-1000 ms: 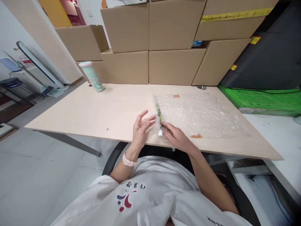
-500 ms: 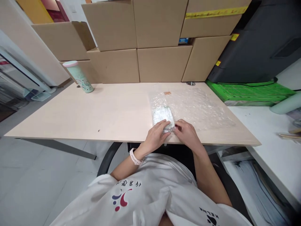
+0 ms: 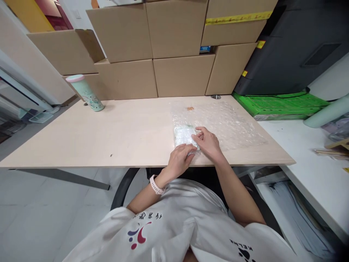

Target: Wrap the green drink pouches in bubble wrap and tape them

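A small flat white block (image 3: pixel 183 135), wrapped in clear plastic, lies near the front edge of the table on the left part of a bubble wrap sheet (image 3: pixel 231 123). My left hand (image 3: pixel 180 159) is closed on the near edge of the wrapped block, fingers on top. On the block's right side, my right hand (image 3: pixel 209 145) has thumb and forefinger curled in at the bubble wrap. What exactly sits between those fingertips is partly hidden. To the right, the rest of the sheet lies flat. A small orange-brown mark (image 3: pixel 190 108) shows at its far edge.
A mint tumbler (image 3: pixel 88 95) with a pink lid stands at the table's back left. Cardboard boxes (image 3: pixel 131 78) form a wall along the back. On the right are a green crate (image 3: pixel 283 105), a dark case (image 3: pixel 289 54) and a white side table (image 3: pixel 297 140).
My right hand has moved up and left, from the block's near right corner to its right side. My left hand has slid slightly down toward the near edge. The view has shifted a little.
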Tool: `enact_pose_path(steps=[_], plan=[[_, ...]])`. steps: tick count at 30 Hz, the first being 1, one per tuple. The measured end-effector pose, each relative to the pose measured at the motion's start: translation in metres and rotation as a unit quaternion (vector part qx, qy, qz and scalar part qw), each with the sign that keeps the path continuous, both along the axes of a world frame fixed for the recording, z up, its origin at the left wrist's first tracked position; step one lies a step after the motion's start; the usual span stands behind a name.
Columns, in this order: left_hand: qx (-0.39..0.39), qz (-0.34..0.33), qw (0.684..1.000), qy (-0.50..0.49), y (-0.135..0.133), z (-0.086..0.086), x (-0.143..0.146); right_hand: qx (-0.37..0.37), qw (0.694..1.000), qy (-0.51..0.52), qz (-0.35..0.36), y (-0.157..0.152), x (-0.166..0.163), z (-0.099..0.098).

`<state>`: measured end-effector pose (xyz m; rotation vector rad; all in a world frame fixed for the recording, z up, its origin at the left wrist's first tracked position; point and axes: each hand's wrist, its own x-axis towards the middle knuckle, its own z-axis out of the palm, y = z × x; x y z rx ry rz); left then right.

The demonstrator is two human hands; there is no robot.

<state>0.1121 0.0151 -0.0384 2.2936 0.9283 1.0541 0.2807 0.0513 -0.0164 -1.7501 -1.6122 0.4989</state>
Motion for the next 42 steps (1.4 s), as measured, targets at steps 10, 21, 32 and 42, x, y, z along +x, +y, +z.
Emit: enact_pose_path(steps=[10, 21, 32, 42], plan=[[0.005, 0.002, 1.000, 0.012, 0.001, -0.003, 0.001, -0.010, 1.000, -0.008, -0.001, -0.002, 0.000, -0.001], [0.003, 0.003, 1.000, 0.013, 0.001, -0.004, 0.002, 0.094, 0.995, -0.022, 0.016, 0.000, 0.000, -0.015], [-0.037, -0.023, 0.999, -0.029, -0.002, -0.001, 0.001, 0.064, 0.997, 0.003, 0.037, 0.009, -0.003, -0.013], [-0.418, 0.093, 0.808, -0.405, -0.012, 0.020, -0.016, 0.104, 0.969, -0.222, -0.006, -0.002, -0.002, -0.016]])
